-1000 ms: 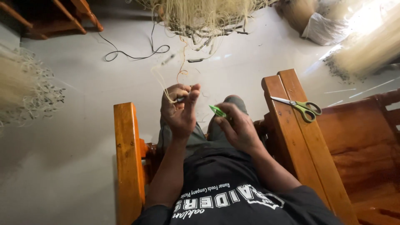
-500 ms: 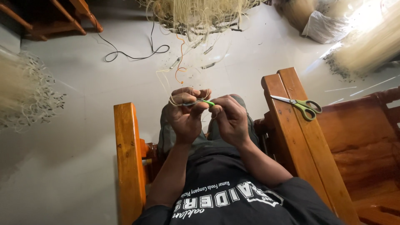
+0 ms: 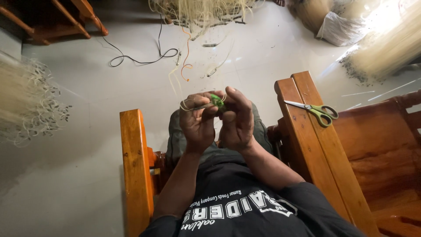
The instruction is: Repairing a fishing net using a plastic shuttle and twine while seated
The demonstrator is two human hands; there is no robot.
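The person sits in an orange-brown wooden armchair, with its left armrest [image 3: 136,171] at the near left and its right armrest [image 3: 313,145] at the near right. Both hands are raised together above the lap, between the two armrests.

The left hand [image 3: 197,120] has its fingers curled and pressed together, pinching a thin pale straw-coloured fibre strand [image 3: 188,104] that loops over the fingertips. The right hand [image 3: 237,118] touches the left hand; its fingers are closed around a small green-handled tool [image 3: 216,100], whose thin metal part reaches left across the left fingers. The exact kind of tool cannot be told.

A pair of green-handled scissors [image 3: 316,109] lies flat on the right armrest, blades pointing left, well apart from both hands.

Farther off, on the pale floor, a black cable [image 3: 140,59] lies in curves. A heap of pale fibres [image 3: 201,11] lies at the far centre, a second bundle [image 3: 22,101] at the far left, and a white sack [image 3: 337,28] at the far right.
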